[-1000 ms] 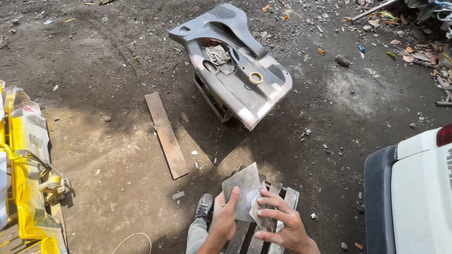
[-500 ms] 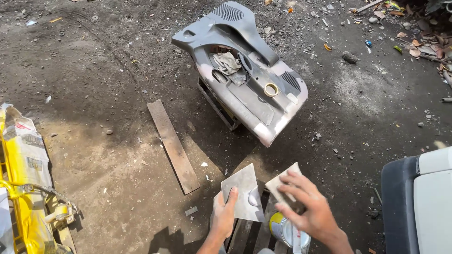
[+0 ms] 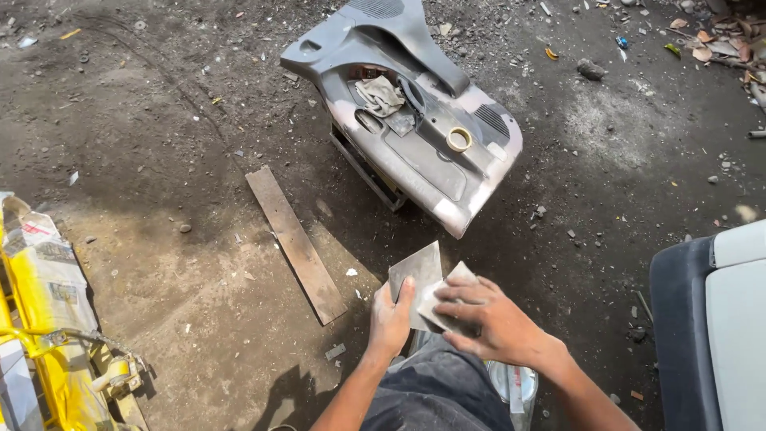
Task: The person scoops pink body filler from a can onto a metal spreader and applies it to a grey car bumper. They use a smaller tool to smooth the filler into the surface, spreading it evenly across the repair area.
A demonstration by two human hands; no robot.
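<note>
The left hand (image 3: 391, 319) has its grip clamped on a grey sheet (image 3: 416, 275), thumb on its face; the right hand (image 3: 487, 319) pinches a smaller piece (image 3: 448, 291) overlapping the sheet's lower right, low in view above the person's knee (image 3: 435, 391). At twelve o'clock, apart on the dirt ground (image 3: 159, 120), lies a grey car panel (image 3: 415, 120) bearing a tape roll (image 3: 459, 140) and a rag (image 3: 380, 94). A plank (image 3: 295, 243) lies at ten o'clock, yellow bags (image 3: 40, 295) at nine

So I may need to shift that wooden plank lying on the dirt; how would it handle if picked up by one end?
The wooden plank looks long, thin and flat, so it would probably stay stiff but sag or swing at the far end. It seems light for its length. Lying flat on the ground, it is unlikely to roll.
</note>
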